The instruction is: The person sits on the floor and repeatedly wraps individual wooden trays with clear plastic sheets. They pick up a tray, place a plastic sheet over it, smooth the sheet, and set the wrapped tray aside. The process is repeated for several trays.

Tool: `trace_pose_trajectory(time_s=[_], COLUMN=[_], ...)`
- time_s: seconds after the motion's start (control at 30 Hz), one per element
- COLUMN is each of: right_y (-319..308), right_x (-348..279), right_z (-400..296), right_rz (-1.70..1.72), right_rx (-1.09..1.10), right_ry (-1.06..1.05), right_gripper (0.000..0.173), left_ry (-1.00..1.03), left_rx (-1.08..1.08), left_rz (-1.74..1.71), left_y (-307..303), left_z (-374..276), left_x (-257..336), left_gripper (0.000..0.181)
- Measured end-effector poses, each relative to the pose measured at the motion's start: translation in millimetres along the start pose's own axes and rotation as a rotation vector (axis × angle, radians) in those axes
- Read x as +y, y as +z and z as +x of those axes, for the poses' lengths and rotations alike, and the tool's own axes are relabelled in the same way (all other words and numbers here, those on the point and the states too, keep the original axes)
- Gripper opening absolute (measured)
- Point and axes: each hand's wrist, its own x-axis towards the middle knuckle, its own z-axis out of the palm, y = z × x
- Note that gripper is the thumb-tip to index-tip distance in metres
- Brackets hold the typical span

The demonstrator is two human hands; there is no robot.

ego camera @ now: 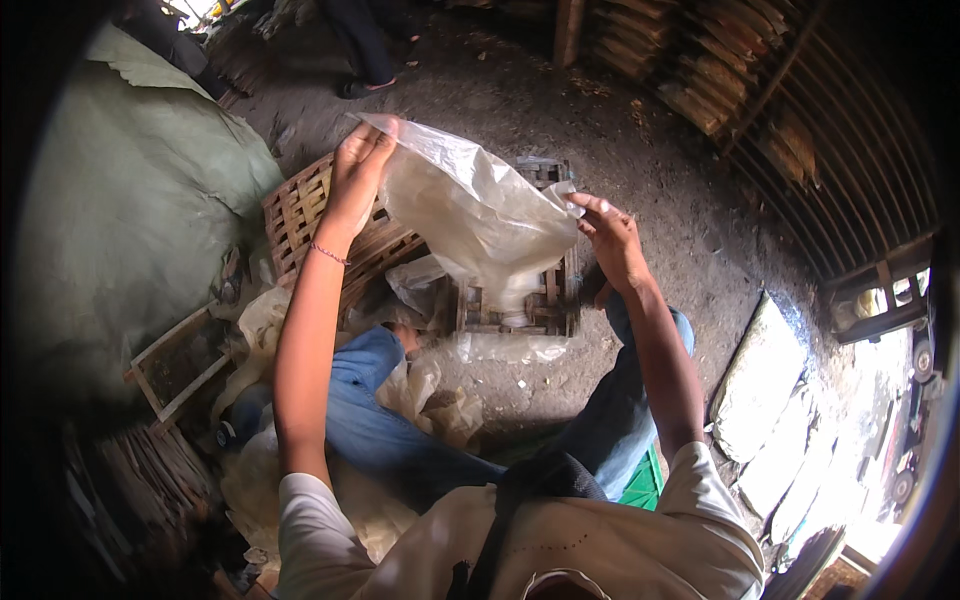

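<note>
A translucent plastic sheet or bag (480,202) hangs stretched between my two hands. My left hand (364,165), raised higher, pinches one top corner; my right hand (611,232) grips the opposite edge between thumb and fingers. The plastic sags in the middle and narrows to a blurred lower end over a woven slatted crate (551,304) between my feet. That end partly hides the crate, so its contents cannot be told. More clear plastic (514,349) shows along the crate's near edge. A second woven bamboo crate (300,221) stands to the left, partly behind my left arm.
Crumpled plastic bags (427,397) lie by my legs. A wooden frame (180,367) and a large green-grey tarpaulin cover (142,210) are at the left. Filled sacks (757,382) lie at the right. At the back, a person's leg (364,49) stands on the dirt floor (480,90).
</note>
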Motion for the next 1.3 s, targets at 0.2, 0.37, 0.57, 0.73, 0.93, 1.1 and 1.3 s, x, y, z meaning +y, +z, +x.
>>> trace_pose_trajectory(time_s=[0.2,0.37,0.57,0.73,0.93,1.1,1.3], right_y=[13.8,9.5,-1.2,2.8,-59.8,-80.6,-102.9], right_x=[10.8,4.8,-41.9,-40.7,88.3,152.9,224.0], right_z=[6.7,25.7,26.9,-54.0,-142.5,-145.5,-148.1], right_rz=[-0.177,0.188,0.198,0.065,-0.114,-0.327,-0.414], right_rx=[0.045,0.231,0.343,0.440,0.345,0.336,0.408], right_ry=[0.086,0.149,-0.295,-0.196,0.074,0.278,0.481], right_gripper=[0.050,0.031,0.015,0.012,0.018,0.021,0.023], left_ry=[0.141,0.143,0.385,0.603,0.099,-0.190,-0.516], left_rx=[-0.017,0.081,0.058,-0.128,-0.249,-0.293,-0.509], left_rz=[0.341,0.388,0.579,0.860,0.937,0.908,1.196], left_y=[21.6,29.1,15.4,22.5,7.7,2.1,-35.3], left_z=[7.0,9.3,7.3,-86.1,-227.7,-268.2,-246.3], left_x=[-2.5,-6.5,28.0,33.8,-73.8,-163.3,-237.3], left_gripper=[0.020,0.024,0.028,0.020,0.040,0.038,0.074])
